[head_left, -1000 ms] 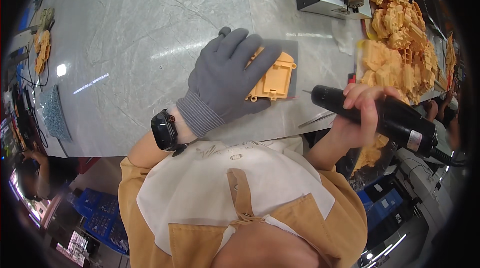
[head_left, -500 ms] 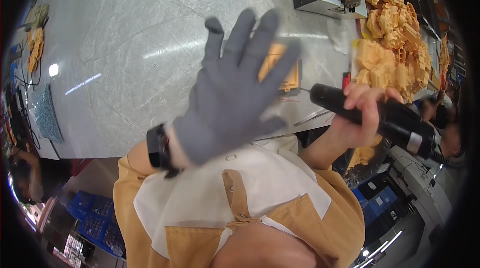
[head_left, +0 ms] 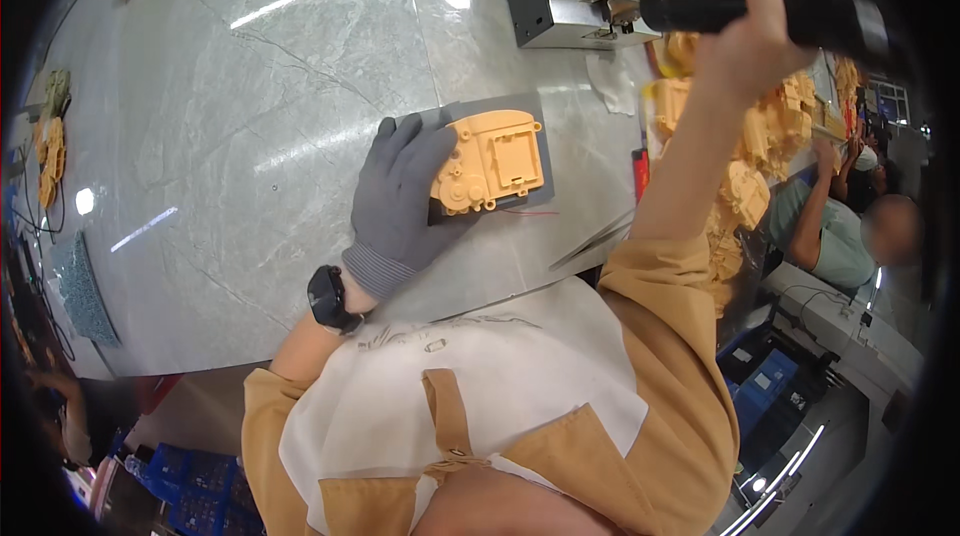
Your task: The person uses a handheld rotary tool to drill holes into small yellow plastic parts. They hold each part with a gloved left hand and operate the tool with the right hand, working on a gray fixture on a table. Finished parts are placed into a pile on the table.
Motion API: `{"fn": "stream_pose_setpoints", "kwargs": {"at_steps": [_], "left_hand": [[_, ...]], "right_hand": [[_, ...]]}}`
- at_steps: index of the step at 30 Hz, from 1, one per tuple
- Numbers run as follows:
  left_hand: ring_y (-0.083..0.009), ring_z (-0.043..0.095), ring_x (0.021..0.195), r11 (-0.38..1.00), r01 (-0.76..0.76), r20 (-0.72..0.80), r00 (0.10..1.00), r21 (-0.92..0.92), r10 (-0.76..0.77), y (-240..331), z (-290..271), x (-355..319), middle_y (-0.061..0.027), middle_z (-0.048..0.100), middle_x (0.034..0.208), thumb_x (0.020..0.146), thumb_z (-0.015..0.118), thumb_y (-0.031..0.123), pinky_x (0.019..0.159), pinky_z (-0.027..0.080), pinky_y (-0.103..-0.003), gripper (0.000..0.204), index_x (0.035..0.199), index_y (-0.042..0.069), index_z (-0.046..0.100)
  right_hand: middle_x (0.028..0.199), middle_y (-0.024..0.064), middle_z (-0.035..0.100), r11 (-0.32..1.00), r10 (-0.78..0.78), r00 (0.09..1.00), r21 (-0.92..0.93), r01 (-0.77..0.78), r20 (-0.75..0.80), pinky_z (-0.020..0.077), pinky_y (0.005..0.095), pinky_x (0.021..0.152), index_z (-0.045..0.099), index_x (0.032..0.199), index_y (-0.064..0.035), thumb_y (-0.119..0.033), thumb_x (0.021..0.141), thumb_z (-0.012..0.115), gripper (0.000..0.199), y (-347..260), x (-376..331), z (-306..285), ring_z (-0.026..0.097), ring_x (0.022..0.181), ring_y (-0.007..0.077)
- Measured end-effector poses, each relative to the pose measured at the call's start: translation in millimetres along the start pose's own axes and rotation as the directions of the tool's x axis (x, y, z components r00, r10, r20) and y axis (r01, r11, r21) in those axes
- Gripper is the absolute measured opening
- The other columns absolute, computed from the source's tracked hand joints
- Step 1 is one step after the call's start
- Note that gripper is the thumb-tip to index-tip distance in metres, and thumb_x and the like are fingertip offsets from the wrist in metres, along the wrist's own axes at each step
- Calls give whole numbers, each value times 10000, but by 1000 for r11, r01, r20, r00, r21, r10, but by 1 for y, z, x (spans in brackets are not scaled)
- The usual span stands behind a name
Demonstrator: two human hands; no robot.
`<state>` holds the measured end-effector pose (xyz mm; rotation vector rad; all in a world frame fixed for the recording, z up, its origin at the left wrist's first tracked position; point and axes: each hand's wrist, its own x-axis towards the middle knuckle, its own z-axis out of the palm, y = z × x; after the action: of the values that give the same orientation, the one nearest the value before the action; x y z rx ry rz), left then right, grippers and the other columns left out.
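My left hand (head_left: 395, 198), in a grey glove, grips the left side of an orange plastic housing (head_left: 482, 174). The housing has a square recess and small round posts, and it lies on a dark flat pad (head_left: 543, 176). My bare right hand (head_left: 758, 44) is wrapped round a black electric screwdriver (head_left: 690, 10), raised at the upper right. The tool's front end points left, right at the metal outlet of a grey box-shaped screw feeder (head_left: 560, 11). Whether its bit touches the outlet cannot be made out.
A heap of orange plastic parts (head_left: 745, 191) lies right of the feeder, beneath my right arm. A red object (head_left: 641, 174) stands near the heap. More orange parts (head_left: 50, 156) and a bluish textured pad (head_left: 85, 281) lie at the far left. A co-worker (head_left: 825, 221) sits at right.
My left hand has come down from above the housing and taken hold of its left side. My right hand has carried the screwdriver up and away to the feeder. The view has shifted.
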<state>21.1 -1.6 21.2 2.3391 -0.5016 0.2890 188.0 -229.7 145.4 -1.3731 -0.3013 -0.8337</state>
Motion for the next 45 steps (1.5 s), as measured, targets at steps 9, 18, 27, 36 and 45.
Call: {"fn": "stream_pose_setpoints", "kwargs": {"at_steps": [9, 18, 27, 36, 45], "left_hand": [[-307, 538, 1044, 987, 19, -178, 983, -160, -48, -10, 13, -7, -102, 585, 1084, 556, 863, 223, 994, 417, -476, 816, 1280, 113, 503], [-280, 548, 1019, 987, -23, -264, 964, -156, -19, -13, 25, 0, -77, 579, 1075, 547, 868, 248, 919, 453, -438, 814, 1264, 92, 514], [-266, 562, 1025, 995, -38, -238, 971, -88, 16, -19, 30, -4, -51, 588, 1096, 551, 862, 257, 943, 448, -450, 813, 1266, 99, 508], [-271, 555, 1040, 991, -47, -243, 970, -128, 15, -25, 38, -12, -52, 587, 1091, 564, 853, 261, 968, 431, -506, 821, 1280, 106, 482], [-270, 554, 1020, 980, 42, -107, 992, -194, -64, -26, 37, -12, -53, 585, 1088, 574, 843, 257, 963, 433, -507, 796, 1270, 107, 489]], "right_hand": [[635, 65, 508, 976, 202, 970, 49, -211, 135, 448, 331, 543, 458, 1142, 6, 68, 747, 574, 417, -52, -63, -2, 503, 487, 168], [664, 89, 500, 952, 140, 897, 193, -238, 418, 449, 351, 527, 324, 1245, -52, 37, 818, 513, 476, -87, -117, -4, 494, 498, 187], [636, 89, 488, 956, 172, 908, 156, -247, 381, 430, 326, 452, 331, 1191, -36, 61, 810, 509, 431, -72, -121, 5, 459, 453, 173], [623, 64, 448, 969, 237, 886, -32, -245, 399, 391, 356, 500, 377, 1100, -63, 13, 756, 508, 376, -79, -127, 16, 432, 451, 164], [656, 70, 493, 953, 273, 884, 20, -303, 380, 427, 325, 449, 355, 1081, -74, 71, 764, 582, 415, -74, -133, 13, 465, 460, 167]]}}
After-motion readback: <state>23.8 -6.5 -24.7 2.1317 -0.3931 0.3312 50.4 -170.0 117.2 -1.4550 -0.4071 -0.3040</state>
